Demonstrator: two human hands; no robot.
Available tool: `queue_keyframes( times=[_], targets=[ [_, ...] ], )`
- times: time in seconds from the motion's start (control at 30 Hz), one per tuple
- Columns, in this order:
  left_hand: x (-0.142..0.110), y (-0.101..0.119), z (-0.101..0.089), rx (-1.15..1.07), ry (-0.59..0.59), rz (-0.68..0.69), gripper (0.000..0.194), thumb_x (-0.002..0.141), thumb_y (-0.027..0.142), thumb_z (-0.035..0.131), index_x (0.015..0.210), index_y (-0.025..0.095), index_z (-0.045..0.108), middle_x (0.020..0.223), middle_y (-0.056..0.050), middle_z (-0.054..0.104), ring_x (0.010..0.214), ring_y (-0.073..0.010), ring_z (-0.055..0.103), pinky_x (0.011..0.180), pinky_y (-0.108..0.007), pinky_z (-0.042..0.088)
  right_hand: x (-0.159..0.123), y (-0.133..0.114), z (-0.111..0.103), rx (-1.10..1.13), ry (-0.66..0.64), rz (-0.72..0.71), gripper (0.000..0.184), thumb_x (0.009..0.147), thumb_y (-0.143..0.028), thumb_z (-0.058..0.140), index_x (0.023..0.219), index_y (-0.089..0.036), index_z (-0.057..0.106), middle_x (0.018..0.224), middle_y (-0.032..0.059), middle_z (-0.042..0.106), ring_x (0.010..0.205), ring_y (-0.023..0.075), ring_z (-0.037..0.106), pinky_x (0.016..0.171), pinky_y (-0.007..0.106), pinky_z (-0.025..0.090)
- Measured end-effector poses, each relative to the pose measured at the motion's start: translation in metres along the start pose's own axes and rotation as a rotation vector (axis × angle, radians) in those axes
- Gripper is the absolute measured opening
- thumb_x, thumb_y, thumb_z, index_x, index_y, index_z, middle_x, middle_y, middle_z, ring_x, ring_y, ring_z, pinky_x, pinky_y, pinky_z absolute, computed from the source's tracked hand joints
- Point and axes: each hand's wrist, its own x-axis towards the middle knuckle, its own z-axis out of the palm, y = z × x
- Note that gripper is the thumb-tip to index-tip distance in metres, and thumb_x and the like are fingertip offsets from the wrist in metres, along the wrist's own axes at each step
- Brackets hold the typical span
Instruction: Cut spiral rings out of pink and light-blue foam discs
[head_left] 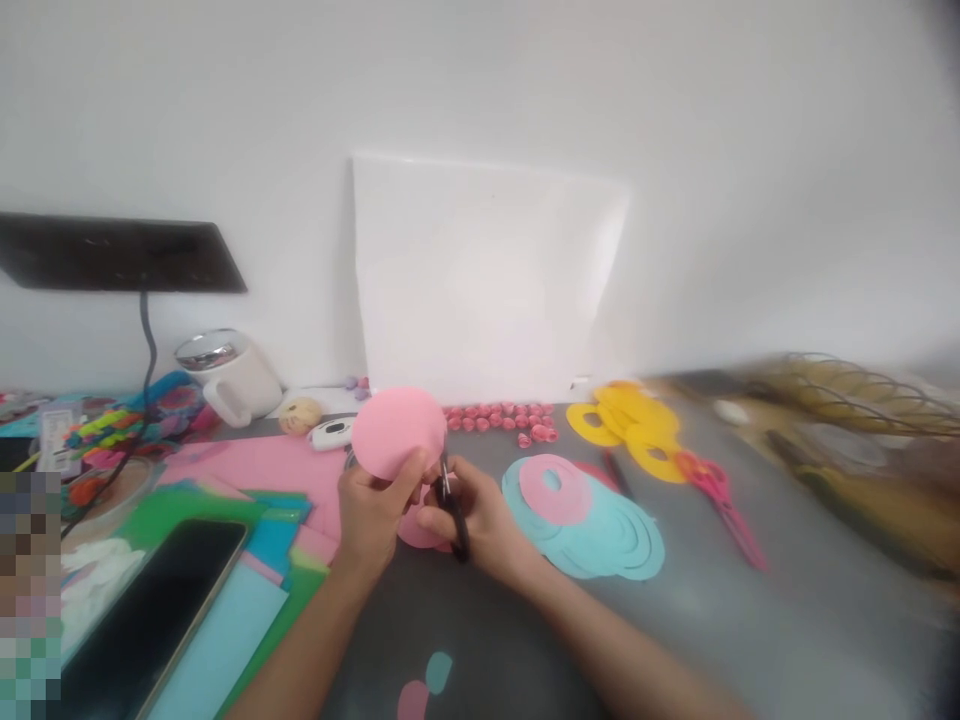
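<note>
Over grey table (720, 640), pink circle (397, 430) held at black scissors (454, 520)

White board (491, 280) was propped against the wall (750, 150), probably as a backdrop. Coloured sheets (232, 640) were piled at left, presumably for easy reach; phone (157, 610) was laid over them. Blue rings (622, 540) were stacked at right, pink ring (555, 487) on top; yellow rings (645, 420) were heaped behind, seemingly grouped by colour. Left hand (379, 520) was pinched closed on the pink circle, thumb in front, likely so that the paper was steadied with its edge exposed. Circle was raised off the table in front of the board, right edge at the blades. Black scissors were gripped in the right hand (484, 520), fingers curled around the handles; blade gap could not be told. Pink scissors (724, 510) were set aside at right, perhaps as a spare. Small pink rolls (499, 415) were lined up before the board, apparently for tidiness. Scraps (439, 672) were left nearest the wearer.
</note>
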Motion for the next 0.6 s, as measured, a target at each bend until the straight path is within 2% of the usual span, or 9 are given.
queue_keyframes(
  times=[0.27,0.6],
  targets=[
    [-0.0006,-0.002,0.0002,-0.03,0.012,-0.026,0.033,0.068,0.04,0.067,0.048,0.016,0.057,0.042,-0.001,0.055,0.041,-0.0138,0.053,0.041,-0.023,0.045,-0.0005,-0.0007,0.0035,0.062,0.024,0.026,0.041,0.061,-0.041,0.079,0.08,-0.018,0.051,0.061,-0.0063,0.048,0.052,0.007,0.036,0.049,0.02,0.031],
    [-0.0019,0.0039,0.0014,-0.022,0.044,-0.028,0.035,0.066,0.039,0.068,0.044,0.016,0.054,0.04,0.0,0.053,0.04,-0.0132,0.052,0.041,-0.023,0.044,-0.0014,-0.0022,0.0058,0.046,0.071,0.112,0.042,0.061,-0.045,0.077,0.08,-0.02,0.049,0.058,-0.0071,0.047,0.048,0.0066,0.034,0.046,0.02,0.03]
  ],
)
